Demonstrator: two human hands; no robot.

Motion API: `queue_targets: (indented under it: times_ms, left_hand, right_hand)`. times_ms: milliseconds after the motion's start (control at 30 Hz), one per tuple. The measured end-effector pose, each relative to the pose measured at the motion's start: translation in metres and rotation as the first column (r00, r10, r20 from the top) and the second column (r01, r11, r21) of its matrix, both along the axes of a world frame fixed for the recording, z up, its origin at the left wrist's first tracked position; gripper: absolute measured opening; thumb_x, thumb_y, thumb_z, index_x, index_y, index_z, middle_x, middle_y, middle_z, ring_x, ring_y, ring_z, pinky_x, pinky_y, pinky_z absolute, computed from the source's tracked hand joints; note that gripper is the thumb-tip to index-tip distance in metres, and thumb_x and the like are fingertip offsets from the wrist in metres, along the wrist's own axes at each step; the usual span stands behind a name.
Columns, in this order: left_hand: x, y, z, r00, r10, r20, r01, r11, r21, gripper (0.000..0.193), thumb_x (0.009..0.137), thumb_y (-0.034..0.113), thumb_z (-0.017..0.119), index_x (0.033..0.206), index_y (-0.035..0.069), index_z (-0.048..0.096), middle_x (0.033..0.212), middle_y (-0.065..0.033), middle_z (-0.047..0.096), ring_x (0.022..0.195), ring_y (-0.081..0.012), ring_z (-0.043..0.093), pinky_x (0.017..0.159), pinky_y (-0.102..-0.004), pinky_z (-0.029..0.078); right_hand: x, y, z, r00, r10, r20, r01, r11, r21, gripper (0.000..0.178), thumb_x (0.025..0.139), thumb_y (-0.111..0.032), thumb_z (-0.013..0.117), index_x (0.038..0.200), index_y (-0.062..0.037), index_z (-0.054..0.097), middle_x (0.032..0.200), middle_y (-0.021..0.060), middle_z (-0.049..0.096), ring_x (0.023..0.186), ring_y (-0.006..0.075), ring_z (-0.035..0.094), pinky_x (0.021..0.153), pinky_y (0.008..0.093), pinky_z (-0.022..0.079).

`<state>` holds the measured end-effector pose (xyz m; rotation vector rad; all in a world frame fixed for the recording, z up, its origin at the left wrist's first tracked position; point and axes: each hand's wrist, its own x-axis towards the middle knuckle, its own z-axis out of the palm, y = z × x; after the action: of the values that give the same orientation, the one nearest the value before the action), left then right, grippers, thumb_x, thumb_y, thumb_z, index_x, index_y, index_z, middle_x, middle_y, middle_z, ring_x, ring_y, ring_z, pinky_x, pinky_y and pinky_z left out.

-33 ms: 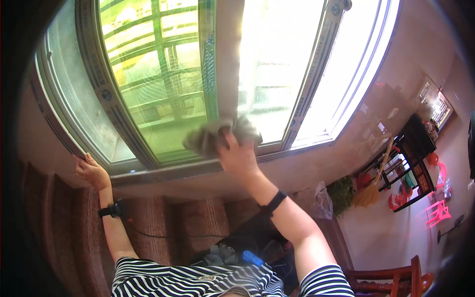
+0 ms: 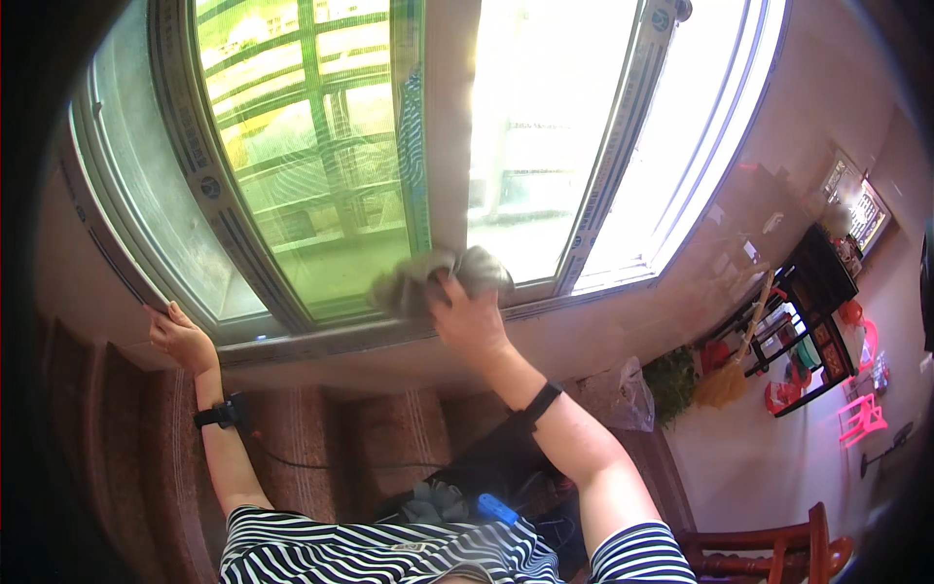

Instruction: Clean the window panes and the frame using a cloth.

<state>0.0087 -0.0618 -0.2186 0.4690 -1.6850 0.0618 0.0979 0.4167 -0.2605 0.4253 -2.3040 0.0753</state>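
Observation:
A crumpled grey-brown cloth (image 2: pixel 413 282) lies against the foot of the window, where the middle upright meets the bottom rail. My right hand (image 2: pixel 472 316) is closed on it and presses it there; the cloth's left end is blurred. Farther left, my left hand (image 2: pixel 183 341) grips the outer edge of the window frame (image 2: pixel 131 273) at its lower corner. The sliding window has a green-tinted pane (image 2: pixel 321 185) at left and a very bright pane (image 2: pixel 535 127) at right, both rising above the cloth.
Brown stair steps (image 2: pixel 292 428) run below the window. A clear plastic bag (image 2: pixel 637 394), a green plant (image 2: pixel 673 384) and a broom (image 2: pixel 725 382) stand to the right, near a dark cabinet (image 2: pixel 812 282). A wooden railing (image 2: pixel 778 545) is at lower right.
My right hand and the cloth have shifted slightly, down and to the right at the cloth's left end. My left hand stays on the frame edge.

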Motion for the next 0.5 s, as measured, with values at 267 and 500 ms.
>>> queue_targets:
  times_ms: [267, 500]
  left_hand:
    - [0.003, -0.001, -0.002, 0.999, -0.003, 0.039, 0.002, 1.0, 0.022, 0.056, 0.1, 0.041, 0.047, 0.141, 0.004, 0.043, 0.111, -0.0184, 0.057, 0.099, -0.035, 0.056, 0.086, -0.0461, 0.047]
    - [0.012, -0.001, 0.007, 0.998, -0.027, 0.057, 0.025, 0.999, 0.035, 0.053, 0.1, 0.039, 0.048, 0.138, 0.002, 0.046, 0.111, -0.0201, 0.057, 0.1, -0.0355, 0.057, 0.085, -0.0451, 0.048]
  right_hand:
    - [0.031, 0.055, -0.033, 0.983, 0.176, -0.056, -0.158, 0.959, 0.235, 0.026, 0.077, -0.021, 0.062, 0.1, -0.0247, 0.071, 0.128, -0.0038, 0.052, 0.117, 0.0306, 0.044, 0.102, 0.0504, 0.039]
    - [0.051, 0.133, -0.054, 0.99, -0.139, 0.026, 0.127, 0.954, 0.273, 0.015, 0.078, -0.018, 0.062, 0.087, -0.0224, 0.072, 0.13, -0.0032, 0.052, 0.1, 0.0293, 0.054, 0.094, 0.048, 0.042]
